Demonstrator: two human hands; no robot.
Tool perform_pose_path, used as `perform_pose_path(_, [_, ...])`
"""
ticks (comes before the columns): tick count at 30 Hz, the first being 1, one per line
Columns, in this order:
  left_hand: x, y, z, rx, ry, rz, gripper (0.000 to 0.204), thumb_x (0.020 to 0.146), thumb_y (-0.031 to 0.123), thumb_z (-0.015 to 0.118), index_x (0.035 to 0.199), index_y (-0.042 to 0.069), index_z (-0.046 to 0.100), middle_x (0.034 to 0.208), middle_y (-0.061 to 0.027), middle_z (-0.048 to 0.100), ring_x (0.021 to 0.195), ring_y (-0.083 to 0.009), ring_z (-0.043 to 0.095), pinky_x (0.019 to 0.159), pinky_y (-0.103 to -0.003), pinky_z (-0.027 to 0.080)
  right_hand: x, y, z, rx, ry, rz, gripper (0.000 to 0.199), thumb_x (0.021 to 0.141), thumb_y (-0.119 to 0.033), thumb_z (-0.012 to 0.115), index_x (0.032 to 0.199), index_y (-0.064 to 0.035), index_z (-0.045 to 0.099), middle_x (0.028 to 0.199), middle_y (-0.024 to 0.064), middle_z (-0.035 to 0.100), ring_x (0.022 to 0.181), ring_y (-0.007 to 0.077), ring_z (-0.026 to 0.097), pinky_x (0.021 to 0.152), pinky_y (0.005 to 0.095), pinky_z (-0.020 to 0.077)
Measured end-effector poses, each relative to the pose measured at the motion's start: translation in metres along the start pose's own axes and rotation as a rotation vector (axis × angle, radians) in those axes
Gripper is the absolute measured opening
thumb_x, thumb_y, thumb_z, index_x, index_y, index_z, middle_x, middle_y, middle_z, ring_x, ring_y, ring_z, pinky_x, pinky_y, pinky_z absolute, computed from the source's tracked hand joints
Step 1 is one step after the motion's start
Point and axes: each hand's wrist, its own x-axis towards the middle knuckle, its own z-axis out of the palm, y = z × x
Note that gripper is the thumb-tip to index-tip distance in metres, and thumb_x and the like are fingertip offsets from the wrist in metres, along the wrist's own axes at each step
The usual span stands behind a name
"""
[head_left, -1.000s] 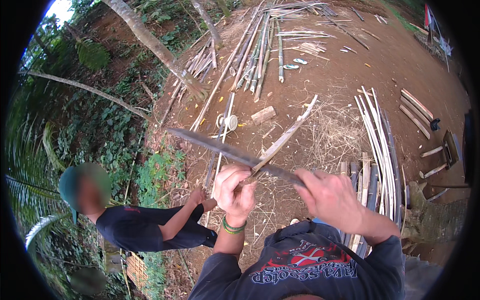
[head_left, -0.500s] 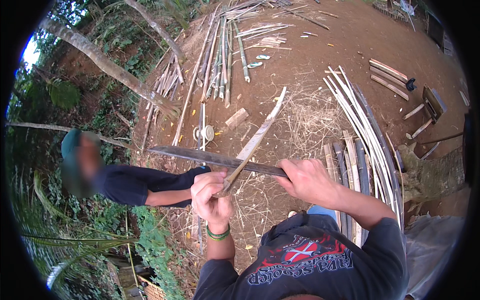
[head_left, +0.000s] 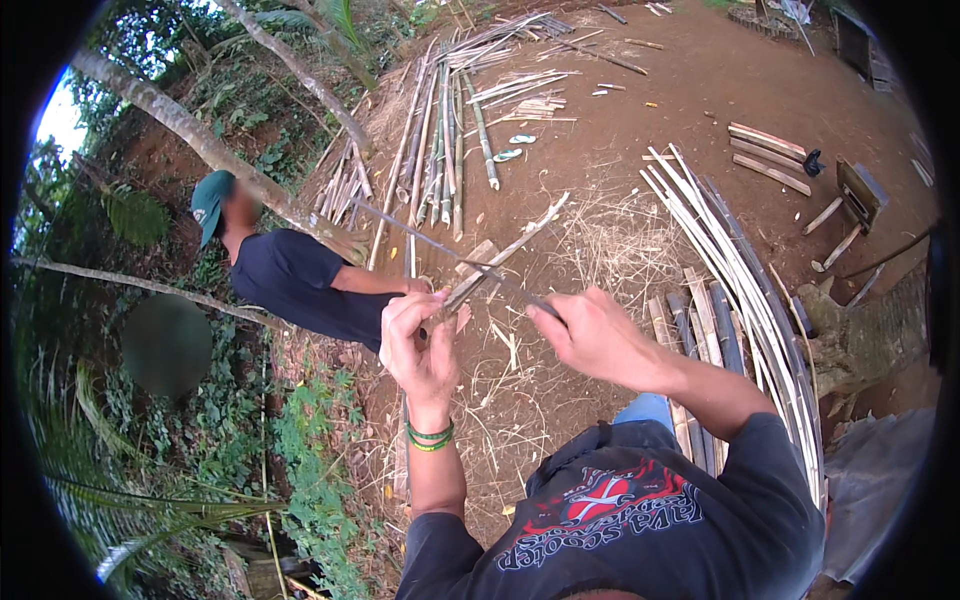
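Observation:
My left hand (head_left: 420, 345), green bands on its wrist, pinches the near end of a split bamboo strip (head_left: 532, 232). The strip slants up and away to the right over the ground. My right hand (head_left: 605, 340) is wrapped round the handle of a long machete (head_left: 518, 291), whose handle is mostly hidden in the fist. The blade points to the far left and shows as a thin dark line. It crosses the strip just beyond my left fingers; I cannot tell whether it bites into it.
A person (head_left: 290, 285) in a cap and dark shirt stands close on the left. Bamboo poles (head_left: 440, 150) lie far ahead. Pale bent strips (head_left: 720, 250) and short split pieces (head_left: 705, 340) lie right. Shavings (head_left: 615, 240) litter the dirt; a small wooden stool (head_left: 855, 205) is far right.
The machete has turned from its broad side to edge-on, its tip now farther away. The strip's broad face has turned too. The other person has shifted farther away from me and turned aside.

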Motion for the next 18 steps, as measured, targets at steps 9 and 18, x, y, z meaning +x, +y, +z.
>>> perform_pose_path(9, [0.017,-0.004,0.003,-0.033,-0.108,0.018,0.017,0.092,-0.002,0.064,0.104,-0.003,0.053,0.102,-0.0129,0.054,0.093,-0.0218,0.064,0.085,-0.038,0.06,0.01,0.078,0.015,-0.203,-0.054,0.233,0.032,0.097,-0.023,0.058,0.079,0.0034,0.065,0.055,0.02,0.061,0.049,0.0348,0.064,0.049,0.0463,0.053])
perform_pose_path(18, [0.015,0.011,-0.001,-0.103,-0.144,0.152,0.023,0.091,0.017,0.071,0.095,0.001,0.055,0.088,-0.0099,0.058,0.087,-0.0199,0.062,0.073,-0.033,0.061,-0.002,0.106,0.027,-0.211,0.095,0.083,0.038,0.096,-0.026,0.058,0.079,0.0057,0.067,0.057,0.0231,0.061,0.054,0.0406,0.065,0.053,0.0493,0.054])
